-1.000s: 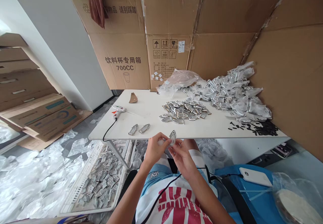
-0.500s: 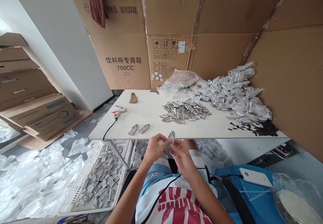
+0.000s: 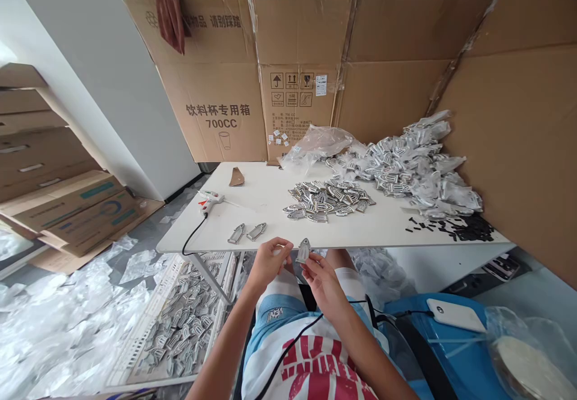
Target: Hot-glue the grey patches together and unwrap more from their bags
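My right hand (image 3: 323, 280) pinches a small silver arched metal piece (image 3: 303, 250) by its lower end, with the pointed end up, just in front of the table's near edge. To its left, my left hand (image 3: 271, 262) has its thumb and fingers drawn together, apart from the piece; whatever may be between them I cannot make out. Two similar metal pieces (image 3: 256, 232) lie side by side on the white table (image 3: 270, 193). Beyond my hands sits a pile of the same metal pieces (image 3: 328, 200).
A hot glue gun (image 3: 210, 200) lies at the table's left, its cord over the edge. Bagged pieces (image 3: 406, 160) are heaped at the back right, near black strips (image 3: 471, 230). Cardboard (image 3: 297, 33) walls the back. A white crate (image 3: 119, 352) of pieces stands below left.
My left hand has drawn back to the left, away from the metal piece. The right hand keeps the piece, which now shows its broad face. The view has shifted slightly.
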`<action>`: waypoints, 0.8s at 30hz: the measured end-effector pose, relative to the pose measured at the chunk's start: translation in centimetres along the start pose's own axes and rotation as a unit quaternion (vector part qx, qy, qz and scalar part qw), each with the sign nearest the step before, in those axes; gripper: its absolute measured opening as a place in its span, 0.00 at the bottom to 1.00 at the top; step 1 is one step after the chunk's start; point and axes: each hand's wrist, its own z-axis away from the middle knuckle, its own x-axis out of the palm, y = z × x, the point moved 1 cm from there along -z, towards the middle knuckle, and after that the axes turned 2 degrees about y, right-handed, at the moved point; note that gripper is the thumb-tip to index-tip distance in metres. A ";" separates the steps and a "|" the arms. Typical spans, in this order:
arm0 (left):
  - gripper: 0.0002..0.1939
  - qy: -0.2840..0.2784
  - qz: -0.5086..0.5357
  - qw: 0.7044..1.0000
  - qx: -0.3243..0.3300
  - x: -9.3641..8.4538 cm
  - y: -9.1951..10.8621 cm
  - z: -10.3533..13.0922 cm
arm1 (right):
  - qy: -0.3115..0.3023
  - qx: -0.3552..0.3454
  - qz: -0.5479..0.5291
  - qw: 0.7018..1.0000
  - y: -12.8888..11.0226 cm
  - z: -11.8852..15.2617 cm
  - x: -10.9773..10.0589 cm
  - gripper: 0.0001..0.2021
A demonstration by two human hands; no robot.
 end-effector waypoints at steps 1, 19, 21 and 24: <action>0.20 -0.012 -0.024 1.000 0.002 -0.2 0.2 0.1 | 0.003 0.000 -0.003 1.000 0.0 0.0 -0.1 0.15; 0.09 0.032 -0.312 0.930 0.190 -1.3 -1.2 -0.6 | 0.005 0.036 0.020 0.999 1.6 -2.2 1.0 0.20; 0.08 0.062 -0.290 0.938 0.179 -1.8 -1.5 -0.9 | -0.006 0.021 0.055 0.998 1.0 -1.9 1.1 0.20; 0.09 0.103 -0.286 0.939 0.158 -2.6 -1.9 -1.1 | 0.014 -0.076 0.166 0.983 -1.4 -2.9 0.5 0.20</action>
